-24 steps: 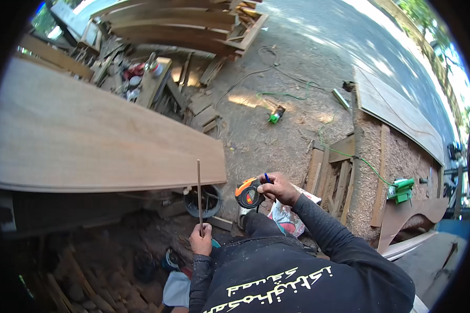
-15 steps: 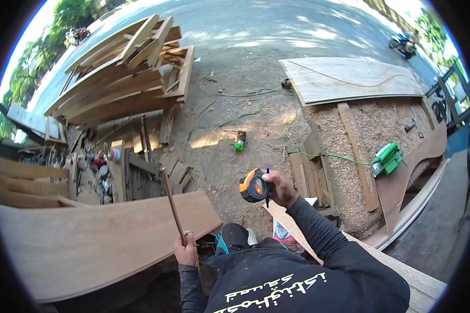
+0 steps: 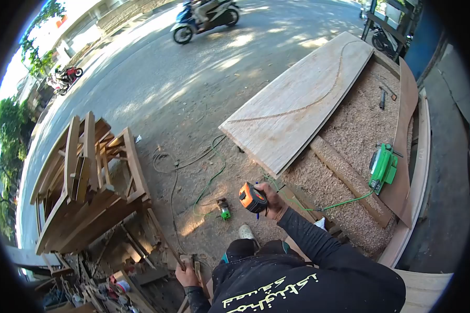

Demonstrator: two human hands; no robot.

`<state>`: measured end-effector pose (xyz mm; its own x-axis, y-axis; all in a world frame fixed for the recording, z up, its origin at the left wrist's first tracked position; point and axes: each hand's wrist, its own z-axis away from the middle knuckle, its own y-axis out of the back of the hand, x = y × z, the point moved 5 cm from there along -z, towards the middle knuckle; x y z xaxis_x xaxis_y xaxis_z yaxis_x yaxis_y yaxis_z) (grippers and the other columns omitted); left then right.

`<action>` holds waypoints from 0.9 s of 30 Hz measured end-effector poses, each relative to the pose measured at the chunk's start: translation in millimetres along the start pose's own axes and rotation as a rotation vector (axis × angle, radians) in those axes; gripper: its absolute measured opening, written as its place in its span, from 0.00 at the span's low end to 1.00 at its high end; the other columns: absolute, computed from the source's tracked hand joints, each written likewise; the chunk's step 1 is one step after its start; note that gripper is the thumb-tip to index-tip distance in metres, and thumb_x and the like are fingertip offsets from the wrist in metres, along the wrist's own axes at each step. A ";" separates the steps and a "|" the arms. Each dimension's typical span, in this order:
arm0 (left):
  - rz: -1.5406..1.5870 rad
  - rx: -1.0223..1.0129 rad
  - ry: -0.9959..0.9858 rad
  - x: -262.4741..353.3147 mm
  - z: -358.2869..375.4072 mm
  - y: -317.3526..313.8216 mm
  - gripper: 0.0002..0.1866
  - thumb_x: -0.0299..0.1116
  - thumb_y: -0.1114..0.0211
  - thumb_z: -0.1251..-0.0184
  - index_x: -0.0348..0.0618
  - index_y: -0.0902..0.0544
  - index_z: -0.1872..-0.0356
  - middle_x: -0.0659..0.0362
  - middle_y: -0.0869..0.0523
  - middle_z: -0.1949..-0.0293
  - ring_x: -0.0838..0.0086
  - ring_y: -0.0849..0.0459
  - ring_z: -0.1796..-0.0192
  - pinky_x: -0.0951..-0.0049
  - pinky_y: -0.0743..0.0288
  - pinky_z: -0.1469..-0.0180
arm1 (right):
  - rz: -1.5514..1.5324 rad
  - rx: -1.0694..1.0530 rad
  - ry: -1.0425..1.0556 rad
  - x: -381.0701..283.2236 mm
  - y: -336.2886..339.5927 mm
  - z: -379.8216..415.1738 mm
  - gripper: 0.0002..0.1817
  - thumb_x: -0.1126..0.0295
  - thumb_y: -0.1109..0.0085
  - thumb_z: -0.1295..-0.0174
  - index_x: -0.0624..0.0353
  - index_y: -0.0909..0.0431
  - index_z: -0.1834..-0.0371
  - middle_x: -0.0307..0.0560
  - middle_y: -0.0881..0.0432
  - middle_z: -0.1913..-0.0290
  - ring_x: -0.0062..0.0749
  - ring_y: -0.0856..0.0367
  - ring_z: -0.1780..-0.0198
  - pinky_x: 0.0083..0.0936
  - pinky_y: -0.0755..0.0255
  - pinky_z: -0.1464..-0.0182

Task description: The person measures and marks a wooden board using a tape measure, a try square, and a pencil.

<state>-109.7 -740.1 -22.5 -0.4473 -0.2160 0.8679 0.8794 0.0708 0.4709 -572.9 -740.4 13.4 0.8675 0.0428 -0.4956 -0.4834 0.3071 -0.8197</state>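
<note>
Fingers of my right hand (image 3: pixel 274 203) wrap round an orange and black tape measure (image 3: pixel 252 197), held out in front of my body. A blue-tipped pen (image 3: pixel 256 183) is also in that hand, beside the tape. Low on the left, my left hand (image 3: pixel 187 275) is closed round a thin wooden strip (image 3: pixel 164 236) that slants up and away to the left. Just beyond my right hand lies a pale plywood sheet (image 3: pixel 303 104) with a curved line along it.
A small green power tool (image 3: pixel 224 209) lies on the ground with its cord. Another green power tool (image 3: pixel 384 168) rests at right by wood shavings (image 3: pixel 350 115). Wooden frames (image 3: pixel 89 193) are stacked at left. A rider on a motorbike (image 3: pixel 206 20) is on the road.
My view has swung to the right, bringing the plywood sheet nearer the middle. Both hands keep hold of their things. The tape measure has turned slightly. A motorbike now shows at top centre.
</note>
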 end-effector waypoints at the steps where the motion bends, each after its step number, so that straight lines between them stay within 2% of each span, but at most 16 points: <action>1: 0.078 -0.050 0.009 51.9 -34.0 -21.2 0.11 0.35 0.34 0.19 0.37 0.16 0.60 0.66 0.22 0.75 0.82 0.26 0.72 0.74 0.31 0.68 | -0.051 0.035 0.044 -16.9 8.7 -14.0 0.15 0.56 0.43 0.21 0.56 0.17 0.51 0.37 0.12 0.57 0.22 0.11 0.59 0.24 0.13 0.55; 5: 0.060 -0.205 -0.241 199.7 -159.6 -93.0 0.09 0.35 0.33 0.20 0.40 0.15 0.59 0.70 0.23 0.75 0.85 0.27 0.73 0.78 0.33 0.69 | -0.178 0.138 0.231 -120.1 25.1 -32.9 0.22 0.52 0.45 0.23 0.63 0.16 0.50 0.45 0.11 0.57 0.30 0.10 0.61 0.27 0.12 0.58; 7: 0.099 -0.310 -0.293 245.9 -213.6 -139.4 0.10 0.35 0.32 0.19 0.40 0.15 0.60 0.70 0.23 0.75 0.85 0.27 0.73 0.78 0.34 0.69 | -0.122 0.383 0.419 -169.4 39.4 -33.3 0.28 0.47 0.47 0.24 0.67 0.17 0.51 0.46 0.13 0.64 0.30 0.14 0.68 0.27 0.19 0.67; 9: 0.102 -0.322 -0.359 260.0 -264.3 -173.2 0.10 0.36 0.33 0.19 0.40 0.15 0.60 0.71 0.24 0.75 0.86 0.28 0.73 0.78 0.35 0.70 | -0.097 0.233 0.511 -215.3 52.2 -41.1 0.32 0.43 0.50 0.25 0.69 0.18 0.51 0.45 0.17 0.71 0.29 0.21 0.75 0.26 0.28 0.74; 10: 0.041 -0.329 -0.366 267.3 -286.9 -187.2 0.10 0.36 0.32 0.20 0.40 0.15 0.60 0.71 0.24 0.75 0.86 0.28 0.72 0.78 0.35 0.69 | -0.127 0.333 0.552 -237.3 46.4 -48.0 0.32 0.44 0.52 0.24 0.68 0.18 0.52 0.44 0.21 0.75 0.28 0.28 0.81 0.26 0.35 0.77; 14: -0.108 -0.229 -0.337 263.3 -360.4 -229.1 0.10 0.33 0.33 0.22 0.37 0.17 0.62 0.66 0.22 0.74 0.82 0.28 0.70 0.71 0.30 0.65 | -0.055 0.398 0.631 -283.5 65.6 -126.1 0.28 0.46 0.55 0.21 0.63 0.17 0.57 0.43 0.20 0.74 0.28 0.27 0.82 0.27 0.33 0.78; 15: -0.127 -0.248 -0.331 267.6 -371.0 -226.1 0.10 0.33 0.33 0.22 0.37 0.17 0.62 0.66 0.22 0.74 0.82 0.28 0.70 0.71 0.30 0.65 | -0.067 0.350 0.604 -289.8 42.3 -144.2 0.18 0.51 0.48 0.22 0.50 0.19 0.63 0.35 0.18 0.71 0.21 0.20 0.75 0.21 0.26 0.74; 16: -0.151 -0.252 -0.305 276.5 -378.4 -232.1 0.10 0.33 0.32 0.22 0.37 0.17 0.63 0.66 0.22 0.74 0.81 0.27 0.70 0.70 0.30 0.65 | 0.032 0.458 0.655 -287.5 40.7 -169.0 0.15 0.53 0.46 0.22 0.50 0.19 0.61 0.34 0.17 0.68 0.19 0.17 0.70 0.20 0.21 0.69; 17: -0.167 -0.256 -0.283 282.4 -387.3 -241.9 0.11 0.34 0.32 0.23 0.36 0.18 0.63 0.65 0.22 0.75 0.80 0.27 0.70 0.69 0.30 0.65 | -0.094 0.351 0.598 -286.0 16.8 -191.4 0.13 0.56 0.43 0.23 0.51 0.19 0.60 0.33 0.17 0.66 0.19 0.15 0.65 0.19 0.19 0.66; 18: -0.072 -0.263 -0.293 275.2 -406.7 -250.7 0.10 0.34 0.32 0.23 0.38 0.16 0.64 0.69 0.26 0.76 0.83 0.30 0.72 0.74 0.37 0.69 | -0.020 0.321 0.542 -285.0 -11.9 -211.5 0.13 0.56 0.41 0.23 0.54 0.19 0.59 0.34 0.17 0.66 0.18 0.15 0.64 0.19 0.19 0.65; 19: -0.061 -0.282 -0.305 275.7 -429.5 -255.6 0.10 0.34 0.32 0.23 0.38 0.16 0.64 0.69 0.26 0.76 0.83 0.30 0.72 0.74 0.37 0.69 | 0.069 0.350 0.481 -274.8 -12.9 -235.1 0.16 0.54 0.42 0.24 0.57 0.18 0.57 0.34 0.18 0.66 0.20 0.16 0.64 0.22 0.20 0.58; 21: -0.348 -0.412 -0.269 276.7 -468.2 -270.0 0.26 0.52 0.28 0.24 0.47 0.14 0.35 0.42 0.10 0.46 0.47 0.11 0.45 0.45 0.21 0.38 | 0.225 0.474 0.479 -260.5 -37.0 -271.6 0.22 0.51 0.43 0.24 0.63 0.17 0.55 0.35 0.19 0.67 0.22 0.18 0.61 0.24 0.22 0.49; 22: -0.131 -0.267 -0.437 292.0 -483.3 -285.5 0.11 0.33 0.32 0.23 0.38 0.17 0.65 0.69 0.25 0.77 0.84 0.30 0.73 0.73 0.37 0.70 | 0.342 0.413 0.465 -256.0 -42.1 -284.1 0.23 0.51 0.44 0.24 0.64 0.16 0.55 0.36 0.18 0.65 0.21 0.19 0.59 0.24 0.22 0.49; 25: -0.253 -0.359 -0.320 340.6 -518.2 -318.1 0.13 0.36 0.31 0.24 0.35 0.16 0.64 0.62 0.21 0.76 0.78 0.24 0.69 0.66 0.28 0.65 | 0.426 0.373 0.435 -236.7 -44.6 -314.7 0.23 0.51 0.45 0.23 0.64 0.16 0.55 0.40 0.16 0.61 0.21 0.19 0.56 0.25 0.23 0.48; 26: -0.180 -0.375 -0.407 344.5 -538.8 -331.3 0.11 0.33 0.32 0.24 0.38 0.18 0.67 0.69 0.26 0.79 0.84 0.29 0.75 0.73 0.36 0.72 | 0.408 0.382 0.409 -224.9 -41.6 -322.0 0.22 0.52 0.45 0.22 0.64 0.15 0.55 0.42 0.15 0.58 0.22 0.19 0.54 0.26 0.23 0.47; 27: -0.191 -0.399 -0.420 349.8 -558.4 -341.4 0.11 0.33 0.32 0.24 0.38 0.18 0.67 0.69 0.26 0.79 0.84 0.29 0.75 0.73 0.36 0.72 | 0.429 0.489 0.461 -214.1 -28.4 -327.5 0.21 0.54 0.47 0.20 0.62 0.15 0.55 0.44 0.14 0.55 0.24 0.18 0.51 0.29 0.23 0.45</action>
<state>-475.3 -1383.6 31.9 -0.5576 0.2196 0.8005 0.7344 -0.3191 0.5991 -783.3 -1069.6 48.8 0.4298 -0.1135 -0.8958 -0.5651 0.7400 -0.3649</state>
